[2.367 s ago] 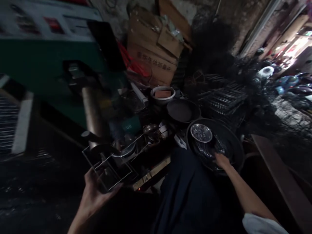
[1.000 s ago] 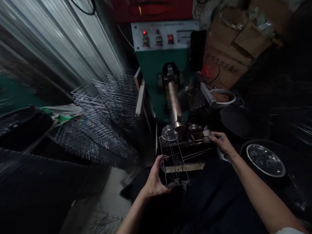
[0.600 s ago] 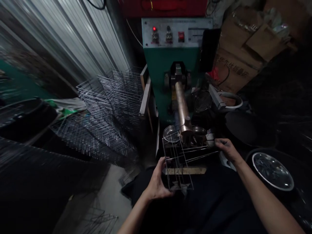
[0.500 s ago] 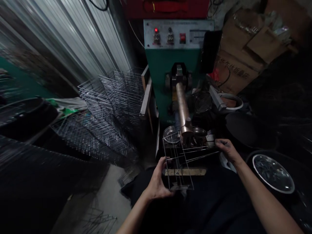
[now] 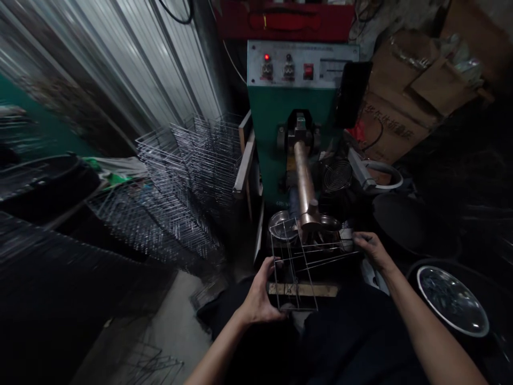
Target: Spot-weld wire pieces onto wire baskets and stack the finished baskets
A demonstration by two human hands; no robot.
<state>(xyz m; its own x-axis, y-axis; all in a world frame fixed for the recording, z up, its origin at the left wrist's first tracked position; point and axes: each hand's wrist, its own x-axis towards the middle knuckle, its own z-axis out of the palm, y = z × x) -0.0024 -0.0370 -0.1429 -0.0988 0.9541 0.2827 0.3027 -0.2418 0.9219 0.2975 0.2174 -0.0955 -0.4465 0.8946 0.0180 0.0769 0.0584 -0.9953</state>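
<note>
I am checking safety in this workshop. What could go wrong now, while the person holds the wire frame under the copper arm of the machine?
1. Both hands, the left hand and the right hand, grip the wire frame close to the tip of the copper arm; fingers might get pinched or burned there.
2. The red lamp glows, so the machine seems powered.
3. The small metal bowls beside the frame could be knocked over.

Concrete floor point(image 5: 176, 326); wire racks point(image 5: 180, 176) stacked
</note>
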